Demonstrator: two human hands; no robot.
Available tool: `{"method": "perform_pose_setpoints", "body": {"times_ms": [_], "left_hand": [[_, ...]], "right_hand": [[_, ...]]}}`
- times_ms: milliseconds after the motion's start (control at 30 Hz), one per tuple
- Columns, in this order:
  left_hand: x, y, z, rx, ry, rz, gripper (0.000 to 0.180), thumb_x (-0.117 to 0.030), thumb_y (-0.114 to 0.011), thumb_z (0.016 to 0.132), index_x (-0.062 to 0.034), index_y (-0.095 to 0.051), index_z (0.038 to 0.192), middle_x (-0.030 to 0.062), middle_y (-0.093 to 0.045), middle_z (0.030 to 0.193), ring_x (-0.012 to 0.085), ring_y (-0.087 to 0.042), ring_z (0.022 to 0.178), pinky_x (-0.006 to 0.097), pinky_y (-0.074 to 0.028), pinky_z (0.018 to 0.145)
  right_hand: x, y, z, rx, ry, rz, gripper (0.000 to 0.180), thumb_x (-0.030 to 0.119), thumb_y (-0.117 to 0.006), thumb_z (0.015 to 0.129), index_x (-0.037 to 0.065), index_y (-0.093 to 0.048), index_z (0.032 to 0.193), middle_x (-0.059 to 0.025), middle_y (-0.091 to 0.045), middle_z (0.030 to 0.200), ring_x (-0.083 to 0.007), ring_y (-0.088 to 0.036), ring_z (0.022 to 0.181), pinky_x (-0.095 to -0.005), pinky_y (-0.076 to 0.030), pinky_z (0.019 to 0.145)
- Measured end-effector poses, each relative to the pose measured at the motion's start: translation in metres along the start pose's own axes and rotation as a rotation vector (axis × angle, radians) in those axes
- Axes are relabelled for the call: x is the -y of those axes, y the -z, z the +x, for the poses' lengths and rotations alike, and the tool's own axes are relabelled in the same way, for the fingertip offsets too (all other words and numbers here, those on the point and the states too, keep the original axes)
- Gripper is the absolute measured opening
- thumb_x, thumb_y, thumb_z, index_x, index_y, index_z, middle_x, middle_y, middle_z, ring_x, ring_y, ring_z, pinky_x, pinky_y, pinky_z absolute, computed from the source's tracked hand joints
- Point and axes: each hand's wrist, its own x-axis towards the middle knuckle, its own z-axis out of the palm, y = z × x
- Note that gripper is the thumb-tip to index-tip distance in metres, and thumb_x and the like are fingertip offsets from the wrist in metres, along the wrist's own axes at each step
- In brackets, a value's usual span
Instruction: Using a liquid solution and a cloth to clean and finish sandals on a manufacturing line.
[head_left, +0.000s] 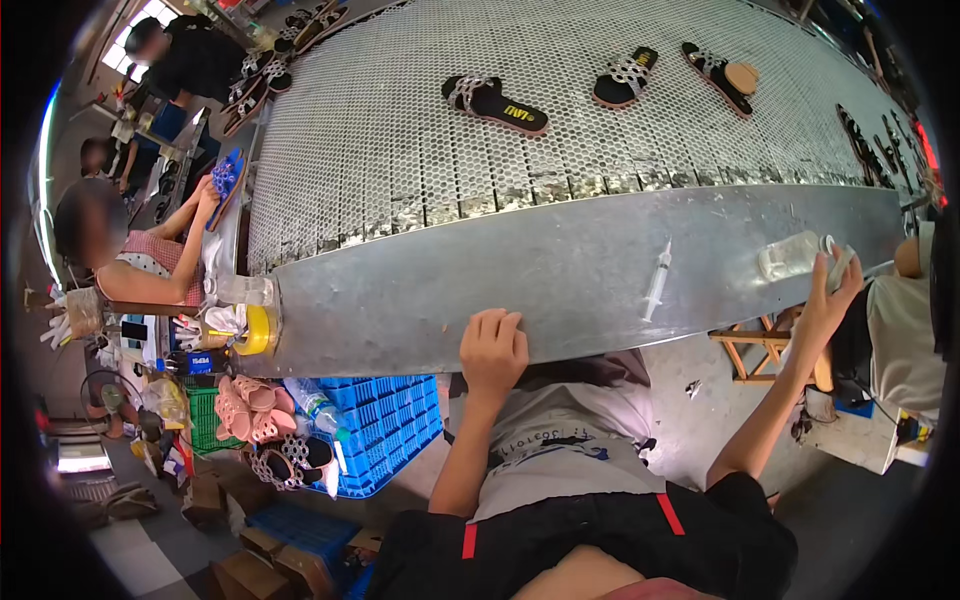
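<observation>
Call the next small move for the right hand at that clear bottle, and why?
Probably close the right hand around the clear bottle and lift it off the metal ledge. The fingers are only on its cap end and it lies on its side. The left hand rests on the ledge edge; the syringe lies untouched between.
</observation>
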Motion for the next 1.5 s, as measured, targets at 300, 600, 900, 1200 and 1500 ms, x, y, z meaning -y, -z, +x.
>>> {"method": "perform_pose_setpoints", "body": {"times_ms": [300,600,900,1200,1500], "left_hand": [[-0.012,0.0,0.007,-0.027,-0.068,0.02,0.018,-0.008,-0.067,0.075,-0.0112,-0.067,0.093,0.0032,-0.061,0.091,0.023,-0.065,0.099,0.037,-0.052,0.076],[-0.014,-0.004,0.002,-0.052,-0.094,-0.031,0.014,-0.01,-0.068,0.078,-0.0121,-0.067,0.092,0.0028,-0.06,0.09,0.021,-0.065,0.102,0.036,-0.051,0.077],[0.008,0.013,0.004,0.004,0.541,-0.713,0.02,-0.008,-0.057,0.095,-0.0006,-0.062,0.113,0.0143,-0.066,0.107,0.0277,-0.065,0.101,0.037,-0.052,0.084],[-0.003,0.041,0.014,0.173,0.386,-0.576,0.064,-0.026,-0.067,0.093,0.0013,-0.04,0.145,0.0234,-0.048,0.141,0.0399,-0.047,0.129,0.045,-0.037,0.111],[-0.026,0.05,0.042,0.1,0.256,-0.094,0.043,-0.016,-0.07,0.086,-0.0023,-0.056,0.124,0.0211,-0.053,0.133,0.0392,-0.05,0.126,0.048,-0.042,0.104]], "right_hand": [[0.048,-0.261,-0.049,0.793,0.131,0.165,0.067,0.032,-0.073,0.088,0.007,-0.042,0.142,-0.0279,-0.059,0.131,-0.0399,-0.061,0.12,-0.0426,-0.046,0.101],[0.108,-0.412,-0.055,0.873,0.452,-0.226,0.065,0.034,-0.078,0.079,0.013,-0.049,0.134,-0.023,-0.066,0.112,-0.0411,-0.065,0.104,-0.0492,-0.052,0.087],[0.15,-0.201,-0.148,0.66,0.455,0.031,0.07,0.035,-0.078,0.079,0.002,-0.05,0.134,-0.025,-0.064,0.119,-0.0441,-0.063,0.106,-0.0476,-0.051,0.09],[0.099,-0.058,-0.264,1.044,-0.021,0.196,0.073,0.03,-0.082,0.084,0.002,-0.039,0.136,-0.0173,-0.065,0.127,-0.0332,-0.064,0.114,-0.0418,-0.05,0.095],[0.087,-0.072,-0.241,1.003,-0.229,0.376,0.043,0.015,-0.062,0.1,0.003,-0.039,0.135,-0.0145,-0.066,0.125,-0.0234,-0.063,0.109,-0.037,-0.047,0.095]]}}
